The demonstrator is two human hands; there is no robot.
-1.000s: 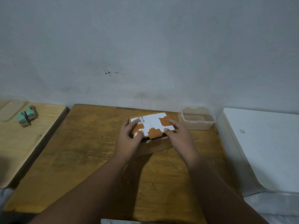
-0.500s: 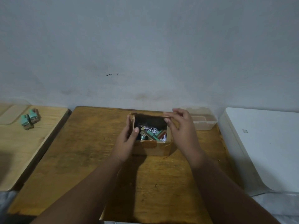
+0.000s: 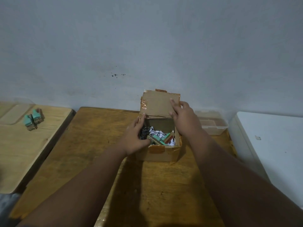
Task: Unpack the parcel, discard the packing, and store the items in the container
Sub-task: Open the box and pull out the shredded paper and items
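Centre frame: box [image 3: 159, 152], lid up. Right hand [image 3: 185, 119] flat, pushing flap [image 3: 156, 104] back; left hand [image 3: 133, 140] curled over left wall. Risk: flap springs shut, box tips, paper [image 3: 158, 133] spills toward container [image 3: 214, 129] at right

A box [image 3: 159, 152] sits on a table [image 3: 91, 145], toward 12 o'clock, its flap [image 3: 155, 104] standing up at the far edge. Paper scraps [image 3: 157, 133] lie inside. A container [image 3: 213, 126] sits at the box's 2 o'clock; a board [image 3: 19, 145] carrying two small blocks [image 3: 33, 119] lies at 9 o'clock.
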